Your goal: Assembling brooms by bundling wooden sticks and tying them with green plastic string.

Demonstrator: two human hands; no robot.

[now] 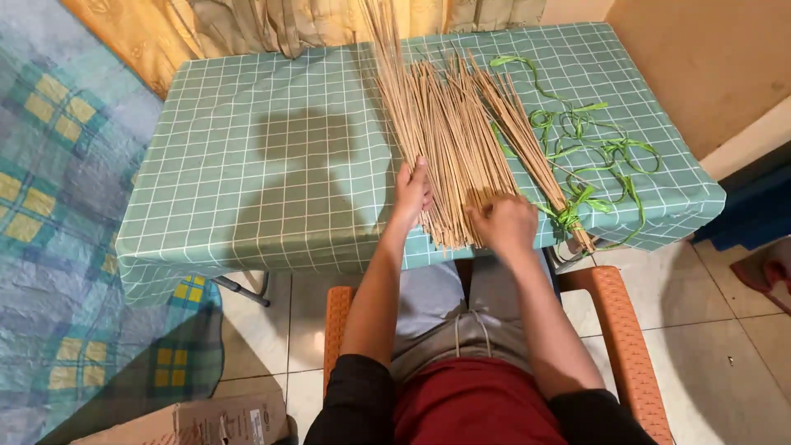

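Sticks (449, 132), thin, pale and straw-coloured, lie fanned out in a loose heap on the desk (272, 156), which is covered with a green cloth printed in a white grid. The heap runs from the near edge of the desk away toward the curtain (247, 29) at the far side, with its near ends gathered just in front of the person. The left hand (412, 191) lies flat on the left flank of the heap near those ends, its fingers pressed together and pointing away along the sticks. The right hand (503, 222) rests on the near ends on the right side, knuckles up and fingers curled down into the sticks; it seems to pinch a few of them, though the grip itself is hidden under the hand. Just right of the loose heap lies a tighter bundle of sticks (527, 144), tied near its near end with green ribbon (571, 213). More of that ribbon sprawls in loose loops (606, 144) across the right part of the desk. An orange chair (618, 330) holds the seated person, and a blue and yellow checked blanket (49, 189) lies to the left of the desk.
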